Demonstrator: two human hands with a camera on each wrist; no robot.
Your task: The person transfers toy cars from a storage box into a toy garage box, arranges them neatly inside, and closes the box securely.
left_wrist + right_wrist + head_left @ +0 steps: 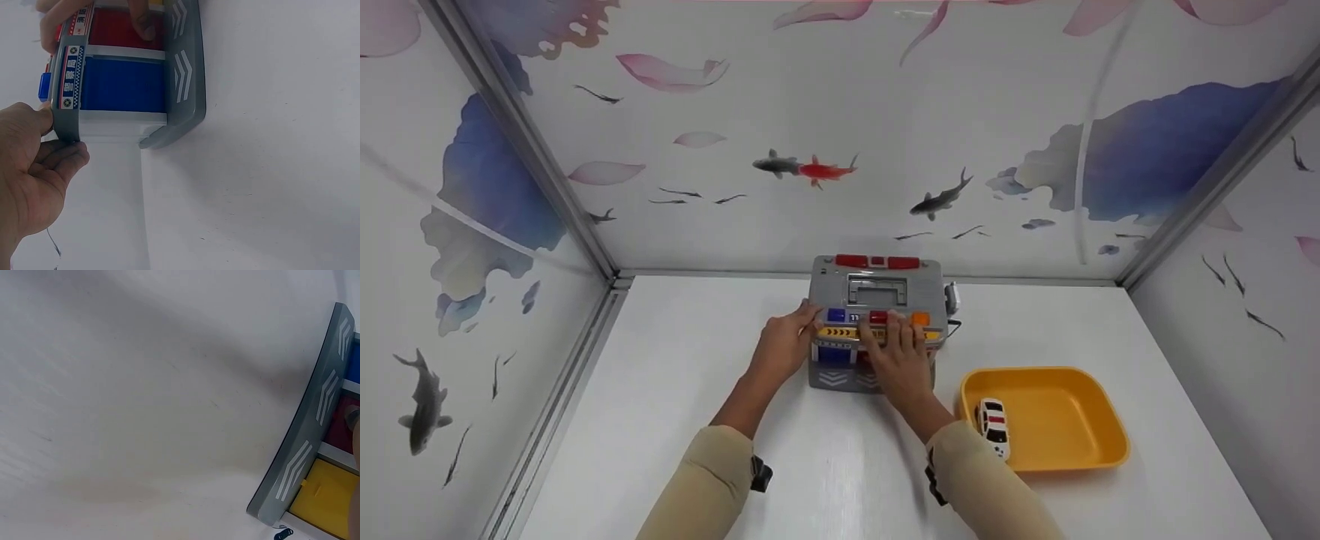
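Note:
A grey toy garage [829, 289] stands near the back of the white table, with red, blue and orange lights on its roof. My left hand [781, 345] grips the left front corner of its roof, thumb above and fingers beneath, as the left wrist view shows. The right hand [901, 367] holds the front roof edge: its fingers bend over the top and the thumb touches the red door [115, 28]. Left of that is a blue door [124, 84]; on the other side, a yellow door [326, 495], partly hidden by the right hand in the right wrist view.
A yellow tray [1065, 427] sits on the table to the right. A white toy car [994, 427] with a red stripe leans at its left wall. Behind the garage rises a printed back panel [877, 225]. A dark coiled cord [283, 534] lies beside the garage.

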